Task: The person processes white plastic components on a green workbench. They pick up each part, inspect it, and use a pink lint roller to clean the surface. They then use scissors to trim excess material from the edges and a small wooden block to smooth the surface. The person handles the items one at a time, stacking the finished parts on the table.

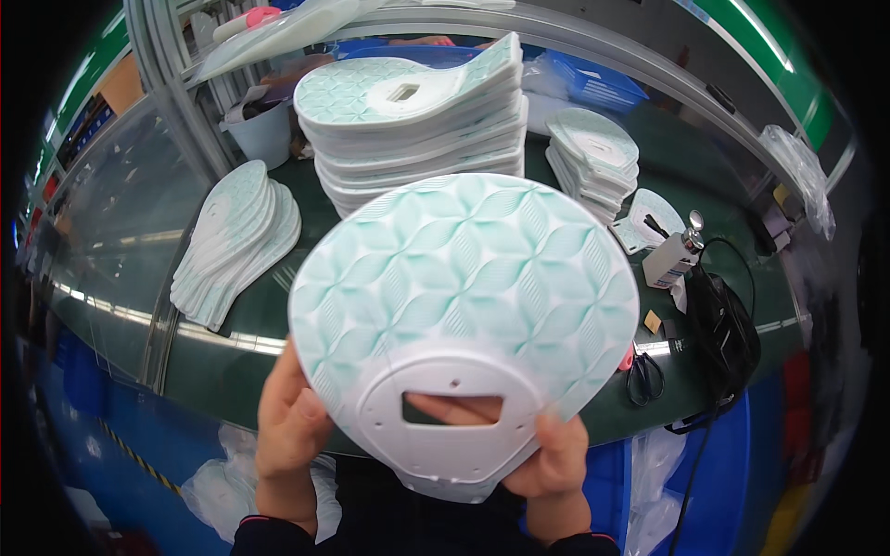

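Close in front of me is a broad, rounded plastic panel (473, 269), white with a raised mint-green petal pattern. Its plain white lower end has a rectangular slot and several small holes. My left hand (292, 422) is closed on the lower left edge, thumb in front. At the lower right edge, my right hand (553, 454) grips the same panel. Fingers behind it show through the slot. Beyond it rises a tall stack of similar panels (413, 153), partly hidden by the held one. A fanned row of smaller panels (236, 241) lies to the left.
On the green tabletop (255, 320), another stack of small panels (593, 157) stands back right. Nearby are a white pump bottle (669, 262), black-handled scissors (644, 378) and a black bag (723, 324) with a cable. A clear screen (120, 250) borders the left; a metal rail crosses behind.
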### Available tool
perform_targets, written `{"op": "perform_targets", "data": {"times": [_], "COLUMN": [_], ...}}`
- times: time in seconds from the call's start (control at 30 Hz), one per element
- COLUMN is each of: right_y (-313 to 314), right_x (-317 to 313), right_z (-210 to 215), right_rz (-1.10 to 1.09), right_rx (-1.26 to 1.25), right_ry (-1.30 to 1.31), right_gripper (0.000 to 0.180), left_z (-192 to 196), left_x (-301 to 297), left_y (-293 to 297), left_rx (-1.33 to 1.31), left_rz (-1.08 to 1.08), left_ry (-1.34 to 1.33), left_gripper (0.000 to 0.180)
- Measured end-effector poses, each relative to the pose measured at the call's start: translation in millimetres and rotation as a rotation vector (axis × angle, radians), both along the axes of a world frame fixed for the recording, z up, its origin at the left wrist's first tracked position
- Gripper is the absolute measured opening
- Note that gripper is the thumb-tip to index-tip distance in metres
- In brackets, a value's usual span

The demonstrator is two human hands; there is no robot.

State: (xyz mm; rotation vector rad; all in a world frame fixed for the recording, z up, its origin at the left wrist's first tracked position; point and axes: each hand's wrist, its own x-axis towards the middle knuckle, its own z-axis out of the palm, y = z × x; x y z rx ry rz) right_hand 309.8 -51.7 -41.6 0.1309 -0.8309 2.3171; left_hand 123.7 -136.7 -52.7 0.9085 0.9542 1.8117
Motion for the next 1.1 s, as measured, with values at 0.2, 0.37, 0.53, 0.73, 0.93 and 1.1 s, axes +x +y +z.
{"op": "perform_targets", "data": {"times": [0.2,0.37,0.53,0.73,0.93,1.1], "right_y": [35,50,65,76,56,32], "right_x": [-10,-11,-20,-25,-14,-11], "right_z": [34,51,50,41,62,53], "right_rz": [-0.175,-0.236,-0.123,-0.037,-0.317,-0.58], "right_rx": [0.04,-0.004,0.023,0.161,0.106,0.368], "right_ry": [0.164,0.23,0.361,0.513,0.161,-0.32], "right_gripper": [0.085,0.092,0.092,0.082,0.066,0.049], "left_z": [2,6,18,13,14,14], "left_x": [22,37,50,54,55,38], "left_y": [-8,-12,-18,-25,-19,20], "left_rx": [-0.044,0.024,-0.003,0.012,0.126,0.208], "left_rz": [-0.65,-0.714,-0.693,-0.621,-0.619,-0.111], "left_ry": [0.133,-0.116,-0.12,-0.175,-0.146,0.227], "left_gripper": [0.072,0.071,0.085,0.094,0.084,0.1]}}
